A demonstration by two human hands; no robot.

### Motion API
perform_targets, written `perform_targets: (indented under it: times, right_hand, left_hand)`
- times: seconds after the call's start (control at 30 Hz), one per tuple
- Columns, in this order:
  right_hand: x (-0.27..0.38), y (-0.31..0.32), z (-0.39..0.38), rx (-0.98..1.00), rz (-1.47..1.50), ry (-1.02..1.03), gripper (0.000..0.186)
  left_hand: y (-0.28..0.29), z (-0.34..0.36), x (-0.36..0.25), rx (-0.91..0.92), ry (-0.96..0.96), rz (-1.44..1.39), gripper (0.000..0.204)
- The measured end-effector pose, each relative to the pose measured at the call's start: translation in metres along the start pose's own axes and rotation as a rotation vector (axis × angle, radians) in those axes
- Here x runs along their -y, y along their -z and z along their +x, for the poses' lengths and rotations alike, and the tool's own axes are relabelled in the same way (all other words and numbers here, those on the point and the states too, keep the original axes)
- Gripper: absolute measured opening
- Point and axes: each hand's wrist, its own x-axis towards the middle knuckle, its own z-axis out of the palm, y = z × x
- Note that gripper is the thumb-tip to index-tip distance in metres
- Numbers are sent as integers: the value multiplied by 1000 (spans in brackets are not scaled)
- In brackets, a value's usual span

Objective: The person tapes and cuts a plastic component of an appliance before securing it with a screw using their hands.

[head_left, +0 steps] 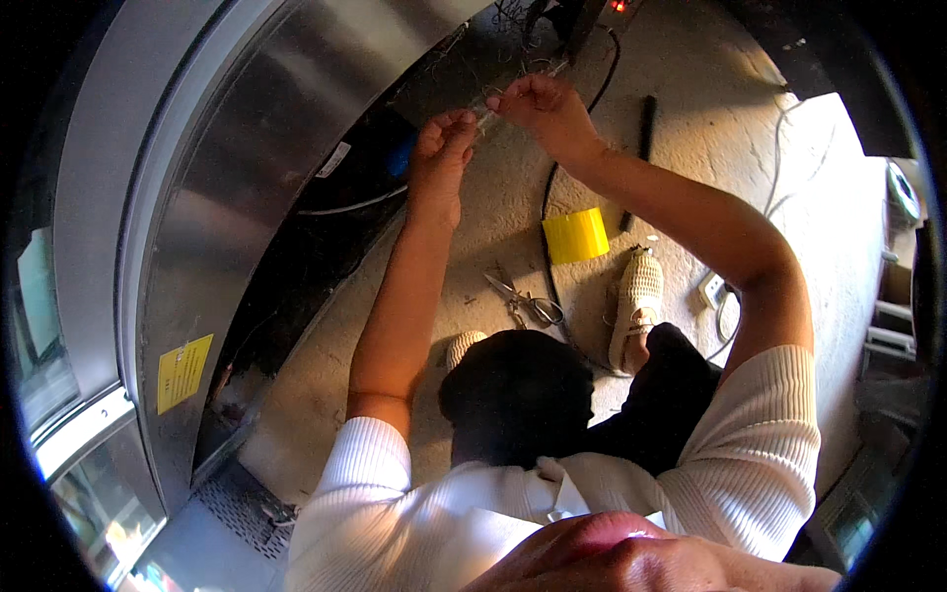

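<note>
My left hand (442,158) and my right hand (543,111) are raised close together beside the open lower part of a metal cabinet. The fingertips of both are pinched on a thin pale strand (482,112) stretched between them; glare and its small size hide what kind it is. On the floor below lie a pair of scissors (530,300), blades pointing to the far left, and a bright yellow roll of tape (576,236). Neither hand touches these.
The brushed-metal cabinet (232,148) curves along the left, with a dark opening at its base. A black cable (547,212) runs across the floor past a black rod (641,148). A white power socket (711,288) lies at right. Loose wires (513,15) hang at the far end.
</note>
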Motion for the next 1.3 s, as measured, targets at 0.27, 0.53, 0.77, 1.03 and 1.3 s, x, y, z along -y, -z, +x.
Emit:
perform_targets:
  times: [0.27,0.53,0.77,1.03,1.3]
  right_hand:
    - [-23,10,7,-19,402,-172,63]
    - [-3,28,26,133,363,89,75]
    - [-14,22,54,220,479,74,38]
    - [-26,14,75,35,661,29,17]
    - [-32,4,85,-76,752,110,9]
  left_hand:
    - [-45,24,-23,-132,-636,665,23]
    - [-64,12,-75,-106,-586,1103,20]
    - [-76,24,-80,-125,-567,1109,23]
    - [-65,62,-80,-244,-496,1068,46]
    - [-78,74,-88,-247,-363,1205,43]
